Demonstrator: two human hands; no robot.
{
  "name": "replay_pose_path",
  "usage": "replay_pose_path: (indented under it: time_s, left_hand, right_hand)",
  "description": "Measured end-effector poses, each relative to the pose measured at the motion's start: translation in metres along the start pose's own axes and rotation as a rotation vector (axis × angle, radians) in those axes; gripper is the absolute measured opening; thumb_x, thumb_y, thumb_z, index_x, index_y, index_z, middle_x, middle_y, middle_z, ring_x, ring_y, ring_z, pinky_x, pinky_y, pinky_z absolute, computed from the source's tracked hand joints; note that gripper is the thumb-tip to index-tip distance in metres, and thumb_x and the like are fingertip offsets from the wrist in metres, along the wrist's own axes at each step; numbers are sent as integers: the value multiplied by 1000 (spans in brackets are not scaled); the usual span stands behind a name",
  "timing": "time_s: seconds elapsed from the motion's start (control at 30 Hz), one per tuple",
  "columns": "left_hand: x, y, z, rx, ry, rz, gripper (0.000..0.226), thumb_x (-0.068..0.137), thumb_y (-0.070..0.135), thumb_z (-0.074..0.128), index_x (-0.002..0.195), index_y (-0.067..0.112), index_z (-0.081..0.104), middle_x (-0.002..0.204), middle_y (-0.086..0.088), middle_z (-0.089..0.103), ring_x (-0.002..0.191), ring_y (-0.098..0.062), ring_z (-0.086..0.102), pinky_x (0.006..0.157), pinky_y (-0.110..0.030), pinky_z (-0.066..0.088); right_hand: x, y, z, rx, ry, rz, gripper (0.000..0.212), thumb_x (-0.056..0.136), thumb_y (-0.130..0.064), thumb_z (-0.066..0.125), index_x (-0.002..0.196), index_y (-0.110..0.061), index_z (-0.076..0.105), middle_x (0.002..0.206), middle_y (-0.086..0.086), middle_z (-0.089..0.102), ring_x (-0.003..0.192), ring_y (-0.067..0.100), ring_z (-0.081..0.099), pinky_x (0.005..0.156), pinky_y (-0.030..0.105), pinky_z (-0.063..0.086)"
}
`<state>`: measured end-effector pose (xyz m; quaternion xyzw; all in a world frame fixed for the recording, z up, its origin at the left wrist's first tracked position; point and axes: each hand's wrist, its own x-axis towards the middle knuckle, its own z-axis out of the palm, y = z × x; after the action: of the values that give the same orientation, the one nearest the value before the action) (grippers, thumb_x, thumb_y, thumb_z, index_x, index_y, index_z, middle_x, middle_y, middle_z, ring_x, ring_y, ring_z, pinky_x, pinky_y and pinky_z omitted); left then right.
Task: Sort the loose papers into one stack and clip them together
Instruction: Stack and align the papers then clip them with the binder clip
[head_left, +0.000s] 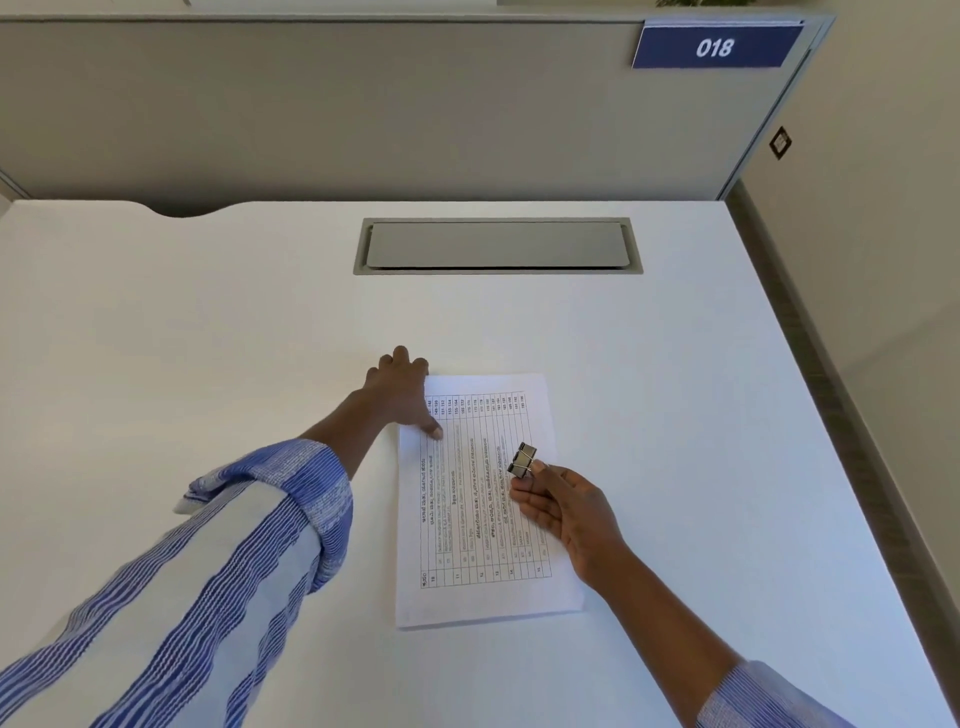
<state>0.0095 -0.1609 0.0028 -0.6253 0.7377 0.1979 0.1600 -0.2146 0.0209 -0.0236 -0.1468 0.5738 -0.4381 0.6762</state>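
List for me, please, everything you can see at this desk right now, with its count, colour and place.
paper stack: one, white with a printed table, near middle of the desk
binder clip: one, dark with silver wire handles, held above the stack
desk: one, white, fills the view
cable hatch: one, grey, set into the far part of the desk
partition: one, grey-beige, behind the desk
number sign: one, blue with white "018", partition's top right
left hand: one, pressing on the stack's far left corner
right hand: one, pinching the clip
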Motion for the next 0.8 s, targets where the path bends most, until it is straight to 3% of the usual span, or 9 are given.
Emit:
replay_pose_path:
  time_s: [0.07, 0.13, 0.23, 0.3, 0.37, 0.47, 0.53, 0.63, 0.8]
  left_hand:
    - [1, -6, -4, -124, 3, -19, 91, 63, 59, 86, 129, 10, 46, 132, -12, 39, 118, -32, 50, 94, -42, 47]
    - [1, -12, -9, -228, 17, -36, 61, 77, 46, 80, 118, 9, 52, 119, -12, 56, 96, -28, 61, 75, -34, 50]
    - [-5, -18, -15, -335, 68, -83, 16, 88, 17, 61, 103, 14, 62, 67, -4, 69, 45, -14, 63, 44, -19, 43]
    - [-8, -18, -14, -398, 90, -98, 26, 87, 4, 51, 100, 21, 66, 59, -7, 70, 35, -10, 59, 37, -15, 39]
    - [-12, -16, -11, -469, 131, -100, 34, 85, -3, 47, 98, 18, 70, 63, -9, 71, 40, -12, 64, 39, -16, 45]
    - [-16, -13, -3, -563, 233, -102, 34, 85, -6, 46, 92, 10, 75, 78, -7, 70, 61, -29, 74, 65, -34, 62]
    - [-17, -13, 3, -620, 278, -105, 31, 85, -5, 47, 90, 10, 74, 81, -5, 69, 62, -29, 74, 62, -29, 60]
    - [-20, -17, 11, -783, 310, -208, 19, 87, 0, 56, 92, 10, 71, 75, -5, 70, 48, -16, 68, 46, -18, 53]
    - [-26, -20, 29, -1205, 248, -447, 6, 86, -5, 65, 86, 0, 62, 66, -17, 60, 35, -16, 62, 52, -31, 59]
  right_hand:
    - [0, 0, 0, -5, -4, -1, 35, 95, -30, 69, 114, -1, 69, 103, 17, 79, 100, 27, 76, 86, 34, 62]
    - [1, 0, 0, -8, -5, 0, 34, 95, -29, 69, 114, -1, 69, 103, 16, 79, 100, 27, 77, 84, 32, 63]
    - [0, 1, 0, -8, -2, -5, 33, 96, -29, 69, 114, -1, 69, 102, 16, 79, 99, 27, 77, 82, 31, 63]
    - [1, 0, 0, -11, 1, -4, 33, 96, -29, 69, 113, -1, 69, 102, 16, 79, 99, 26, 77, 82, 31, 62]
    - [0, 0, 0, -14, -1, -2, 33, 95, -30, 69, 113, -2, 69, 102, 16, 79, 99, 27, 77, 82, 31, 62]
    - [0, 0, 0, -14, 2, -7, 34, 94, -31, 71, 113, -2, 70, 102, 16, 79, 99, 27, 77, 82, 32, 62]
    - [0, 0, -1, -13, 5, -11, 34, 94, -31, 71, 113, -2, 70, 102, 16, 79, 99, 27, 77, 84, 33, 62]
    - [1, 1, 0, -12, 12, -8, 34, 93, -31, 71, 112, -2, 70, 102, 16, 79, 99, 27, 77, 85, 34, 62]
    - [1, 3, -1, -12, 20, -11, 34, 92, -31, 73, 110, -3, 71, 101, 15, 79, 98, 26, 77, 84, 33, 62]
